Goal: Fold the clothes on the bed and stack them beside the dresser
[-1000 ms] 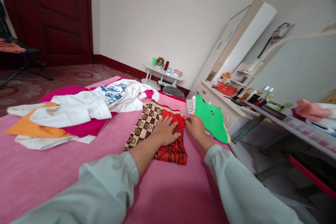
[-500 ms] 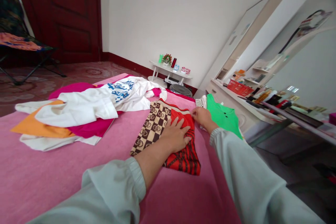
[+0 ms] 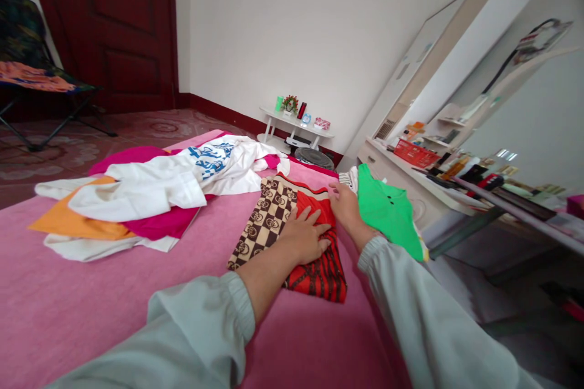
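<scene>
A folded garment [image 3: 269,214] lies on the pink bedspread, part brown-and-cream checks and part red with dark chain-like prints, with a striped band along its far edge. My left hand [image 3: 303,237] rests flat on its red part, fingers spread. At the garment's far right corner is my right hand [image 3: 347,206], its thumb and a finger slightly apart by the edge; its other fingers are partly hidden. Just beyond that hand lies a green buttoned top [image 3: 385,200], with a striped white cloth [image 3: 349,177] beside it.
White, magenta and orange clothes, including a white shirt [image 3: 182,179], are heaped on the bedspread [image 3: 114,316] to the left. A dressing table with a red basket [image 3: 415,153] stands at the right. Against the wall is a small white stand [image 3: 296,118]; a folding chair [image 3: 45,85] is by the door.
My right hand has shifted slightly left and away from me at the garment's corner, and its fingertips have parted. The garment's right edge has moved slightly inward. My left hand stays in place.
</scene>
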Motion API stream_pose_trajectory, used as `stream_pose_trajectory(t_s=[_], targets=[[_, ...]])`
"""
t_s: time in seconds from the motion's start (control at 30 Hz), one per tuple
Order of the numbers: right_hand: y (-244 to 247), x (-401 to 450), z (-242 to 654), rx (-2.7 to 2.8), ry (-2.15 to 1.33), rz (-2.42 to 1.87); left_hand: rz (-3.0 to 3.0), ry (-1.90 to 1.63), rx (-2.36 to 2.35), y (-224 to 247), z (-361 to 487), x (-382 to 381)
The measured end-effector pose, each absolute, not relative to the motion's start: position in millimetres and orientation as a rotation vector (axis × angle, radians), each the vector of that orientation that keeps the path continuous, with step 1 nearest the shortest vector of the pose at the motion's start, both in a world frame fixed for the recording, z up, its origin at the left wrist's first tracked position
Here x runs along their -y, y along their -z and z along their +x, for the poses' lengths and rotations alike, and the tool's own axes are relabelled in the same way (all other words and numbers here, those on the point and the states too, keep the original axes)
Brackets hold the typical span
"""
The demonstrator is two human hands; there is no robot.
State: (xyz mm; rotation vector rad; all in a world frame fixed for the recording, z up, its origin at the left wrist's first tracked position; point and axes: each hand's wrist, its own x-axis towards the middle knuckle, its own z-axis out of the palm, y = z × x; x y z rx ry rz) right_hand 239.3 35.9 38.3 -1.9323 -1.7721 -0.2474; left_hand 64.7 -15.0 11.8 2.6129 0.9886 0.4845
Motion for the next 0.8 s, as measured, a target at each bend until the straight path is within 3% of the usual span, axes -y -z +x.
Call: stream_pose_trajectory(t_s=[0.1, 0.2, 0.4, 0.57, 0.8], targets=[[-27.0, -22.3, 224.3, 1.752, -0.075, -1.626, 2.566, -0.623, -0.938, -11.3, 62.5, 12.9], [-4.2, -15.6, 215.4, 1.731, -0.356, -1.593, 2.376, -0.809, -0.932, -12.4, 58.9, 7.5], [12.6, -15.2, 213.4, 1.835, -0.263, -1.697, 1.934, -1.346, -1.364, -24.0, 29.6, -21.5], [10.4, -14.6, 214.4, 1.858, -0.222, -1.695, 1.739, -1.158, -1.706, -22.5, -5.9, -54.7], [14.1, -13.7, 213.6, 1.871, -0.17, -1.716, 1.805, -1.052, -1.527, -12.7, -4.9, -83.4]])
